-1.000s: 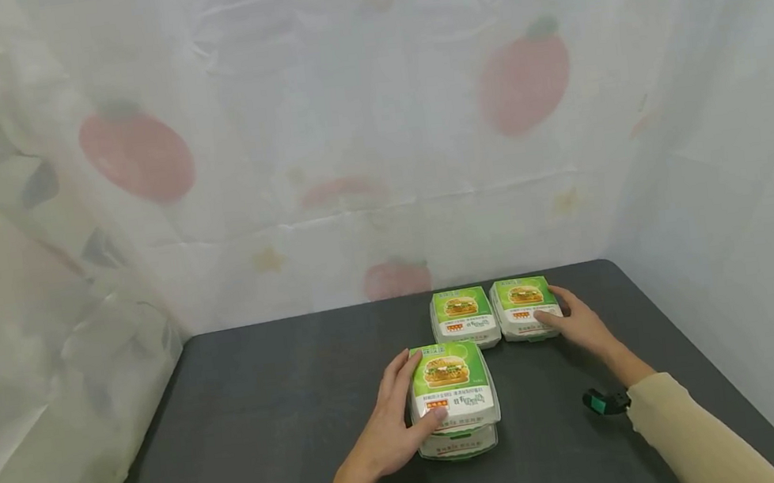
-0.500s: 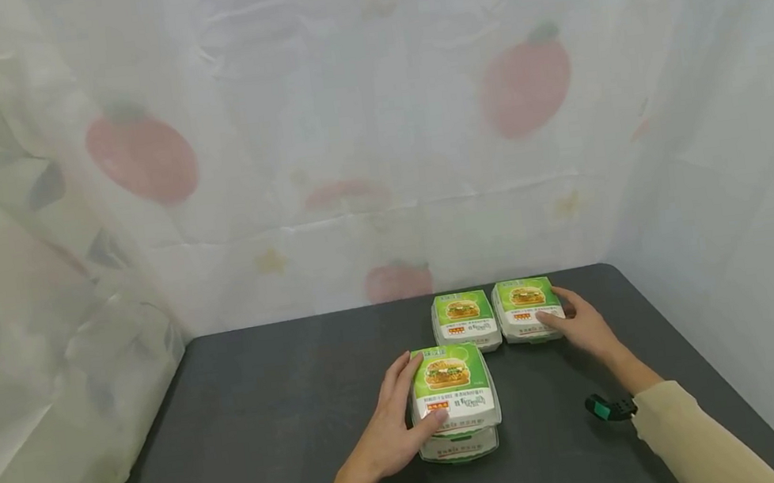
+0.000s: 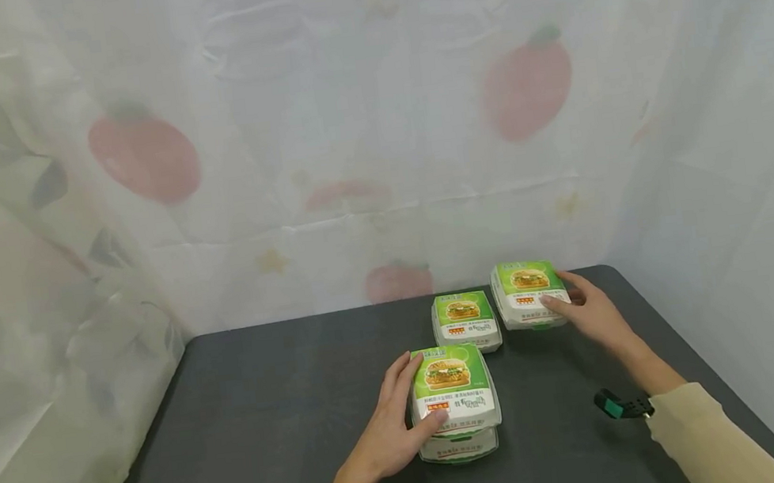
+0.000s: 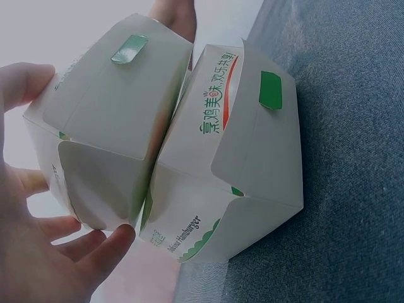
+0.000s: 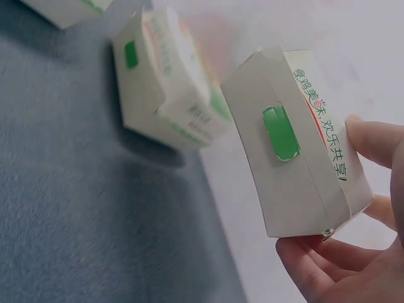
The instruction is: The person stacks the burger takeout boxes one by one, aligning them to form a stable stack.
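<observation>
In the head view my right hand (image 3: pixel 594 313) grips a green-and-white burger box (image 3: pixel 530 289) by its right side, thumb at the front of the lid. The right wrist view has this burger box (image 5: pixel 303 145) raised above the dark tabletop, its green tab facing the camera. Nearer the front, my left hand (image 3: pixel 389 424) holds the upper burger box (image 3: pixel 450 386) of a stack of two. Thumb and fingers (image 4: pixel 107 252) lie along that box's side in the left wrist view. Beneath it sits the lower burger box (image 4: pixel 221 145), flat on the table.
Another burger box (image 3: pixel 466 322) stands on the table (image 3: pixel 292 412) behind the stack, left of the raised one. Patterned pale curtains (image 3: pixel 316 122) rise along the back and both sides. A black band with a green face (image 3: pixel 617 406) is at my right wrist.
My right hand has lifted its burger box off the table, up and slightly to the right. The left hand and the stack have stayed in place.
</observation>
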The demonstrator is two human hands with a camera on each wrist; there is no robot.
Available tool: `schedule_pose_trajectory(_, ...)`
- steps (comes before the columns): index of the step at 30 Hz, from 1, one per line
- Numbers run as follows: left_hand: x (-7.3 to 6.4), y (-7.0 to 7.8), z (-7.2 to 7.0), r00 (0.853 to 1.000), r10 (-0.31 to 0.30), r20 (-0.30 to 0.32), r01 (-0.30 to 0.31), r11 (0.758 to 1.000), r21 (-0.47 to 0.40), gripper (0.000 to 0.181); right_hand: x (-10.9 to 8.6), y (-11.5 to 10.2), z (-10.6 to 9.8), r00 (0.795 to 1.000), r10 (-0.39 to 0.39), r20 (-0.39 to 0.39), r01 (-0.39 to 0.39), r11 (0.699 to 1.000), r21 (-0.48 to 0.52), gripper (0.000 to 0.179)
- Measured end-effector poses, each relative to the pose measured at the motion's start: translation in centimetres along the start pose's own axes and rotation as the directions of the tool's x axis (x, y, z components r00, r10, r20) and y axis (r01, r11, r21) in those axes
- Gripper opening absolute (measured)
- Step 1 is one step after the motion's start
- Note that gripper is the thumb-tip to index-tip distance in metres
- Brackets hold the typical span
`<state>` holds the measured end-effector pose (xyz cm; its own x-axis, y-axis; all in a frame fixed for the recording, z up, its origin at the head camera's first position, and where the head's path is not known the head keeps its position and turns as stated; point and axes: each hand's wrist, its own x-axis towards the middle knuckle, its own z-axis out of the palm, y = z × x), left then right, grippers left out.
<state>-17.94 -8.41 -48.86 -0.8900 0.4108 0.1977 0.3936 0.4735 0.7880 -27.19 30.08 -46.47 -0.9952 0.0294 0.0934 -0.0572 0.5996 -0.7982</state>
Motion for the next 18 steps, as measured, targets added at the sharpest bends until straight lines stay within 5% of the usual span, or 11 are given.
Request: schedule_pose_trajectory(18,0.0,-0.2,0.0,1.0,0.012,-0.007,-0.012,1.0,0.001,0.083,-3.2,-5.6,-1.5,0.977,-0.187,0.107,0.172,0.976,0.134,0.072)
